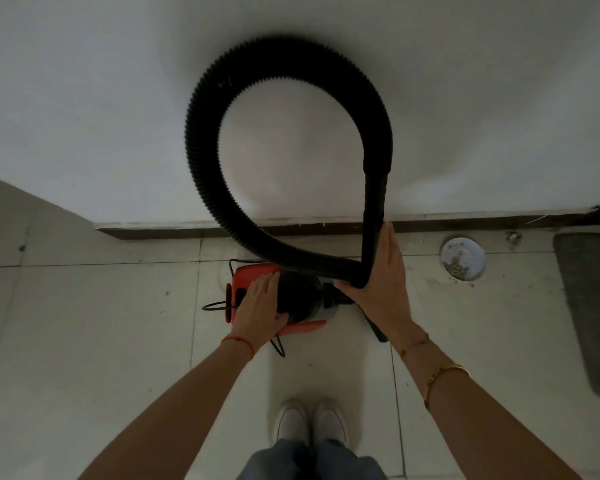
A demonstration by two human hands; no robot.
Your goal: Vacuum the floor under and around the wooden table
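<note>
Our left hand [258, 299] rests flat on the orange-black vacuum [253, 289]; our right hand [378, 271] grips its looping ribbed hose [201, 133]

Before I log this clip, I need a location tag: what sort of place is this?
Probably a bathroom or utility corner at home: pale floor tiles, a round floor drain and a grey mat lie beside the white wall.

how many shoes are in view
2. Both white shoes stand side by side on the tiled floor at the bottom centre: left shoe, right shoe, below the vacuum. Trouser legs cover their heels.
</note>
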